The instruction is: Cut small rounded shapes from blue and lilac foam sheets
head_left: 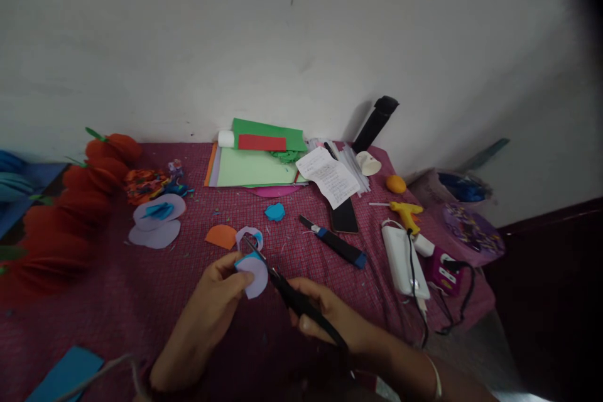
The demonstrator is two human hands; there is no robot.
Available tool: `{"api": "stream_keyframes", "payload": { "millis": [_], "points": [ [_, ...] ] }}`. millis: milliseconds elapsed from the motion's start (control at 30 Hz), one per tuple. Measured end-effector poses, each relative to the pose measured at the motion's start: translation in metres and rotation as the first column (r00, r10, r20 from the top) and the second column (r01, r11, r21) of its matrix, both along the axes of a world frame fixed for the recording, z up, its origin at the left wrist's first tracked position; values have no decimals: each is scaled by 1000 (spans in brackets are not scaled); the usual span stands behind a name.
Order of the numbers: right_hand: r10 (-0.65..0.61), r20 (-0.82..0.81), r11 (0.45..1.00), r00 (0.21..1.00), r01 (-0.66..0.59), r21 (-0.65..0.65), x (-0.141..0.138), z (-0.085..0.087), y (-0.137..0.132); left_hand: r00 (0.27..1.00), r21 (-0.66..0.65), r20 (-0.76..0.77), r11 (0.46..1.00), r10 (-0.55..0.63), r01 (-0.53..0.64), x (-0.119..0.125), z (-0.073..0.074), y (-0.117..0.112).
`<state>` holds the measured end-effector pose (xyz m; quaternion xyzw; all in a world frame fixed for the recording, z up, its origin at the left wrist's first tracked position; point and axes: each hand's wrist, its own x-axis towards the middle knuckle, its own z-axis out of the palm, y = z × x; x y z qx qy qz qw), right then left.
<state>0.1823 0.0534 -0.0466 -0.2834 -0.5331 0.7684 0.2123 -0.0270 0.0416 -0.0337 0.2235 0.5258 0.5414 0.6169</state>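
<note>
scissors at the edge of a lilac paper disc

the left hand (219,289) pinches a small lilac disc (257,279) between thumb and fingers, with blue paper (245,258) showing along its upper left edge. the right hand (325,314) is wrapped around the handles of black scissors (294,301), whose blades reach up to the disc's edge — whether they bite into it i cannot tell.

just beyond the disc lies a lilac ring-like scrap (247,230) with a touch of blue in it, and beside that an orange rounded piece (220,236). a little farther off is a blue scalloped piece (275,211). to the right, a cutter (336,245) with a dark handle lies slantwise near a phone (346,218), partly covered by a handwritten sheet (330,176).

behind these, against the wall, sits a stack of coloured paper (254,169) with a red strip (262,142) on top. farther right are a white cup (368,163), a tall black bottle (375,124) and a yellow glue gun (407,213). on the left, two rounded lilac pieces (155,235) overlap — a folded blue bit (159,210) rests on one — near a row of orange paper pumpkins (61,220). all this stands on a reddish checked cloth (117,301).
</note>
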Motion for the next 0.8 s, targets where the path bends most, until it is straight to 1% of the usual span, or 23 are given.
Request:
{"api": "stream_keyframes", "payload": {
  "millis": [167,267,400,533,700,800],
  "points": [
    [-8,-9,1000,1000,8,-15,3,6,0,995,-20,-74,998,-61,59,-5,8,3],
    [2,4,1000,1000,-2,-15,5,5,1,988,-31,-103,993,-115,112,-8,11,5],
    [23,28,1000,999,-23,10,7,0,4,980,-33,-109,986,-165,163,-11,9,5],
    [40,33,999,999,-41,26,8,0,8,972,-24,-133,981,-195,194,-14,6,5],
    [42,26,998,999,-43,35,11,-2,8,974,-34,-91,978,-208,206,-15,6,8],
    [53,33,999,998,-53,5,12,-5,8,974,-22,-74,977,-214,213,-16,9,9]
  ]
}}
